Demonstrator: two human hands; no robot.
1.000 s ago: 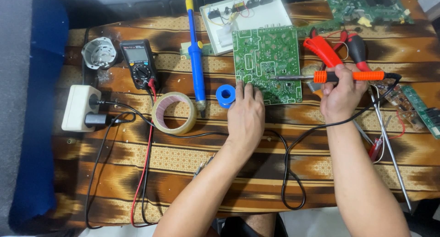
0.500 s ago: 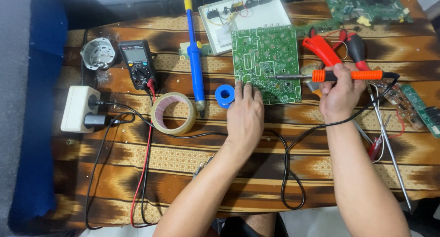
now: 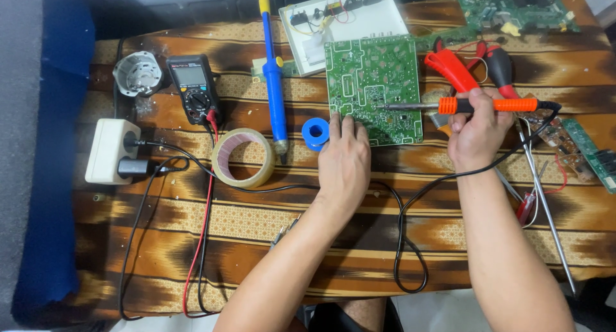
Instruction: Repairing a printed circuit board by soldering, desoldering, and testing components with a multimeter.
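Head view: right hand (image 3: pixel 478 130) is gripping orange-handled soldering iron (image 3: pixel 475 105), tip touching green circuit board (image 3: pixel 372 88); flat-fingered left hand (image 3: pixel 343 162) is steadying it, soldering seemingly midway.

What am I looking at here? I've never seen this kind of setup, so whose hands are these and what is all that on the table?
There is one view, from a camera on the person's head, looking down at a patterned brown tablecloth. No machine: two bare hands. The left hand rests flat on the near edge of a green circuit board. The right hand has its grip on an orange soldering iron, tip on the board. Nearby lie a blue solder spool, a blue desoldering pump, a tape roll, a multimeter, a white power strip and red-handled pliers.
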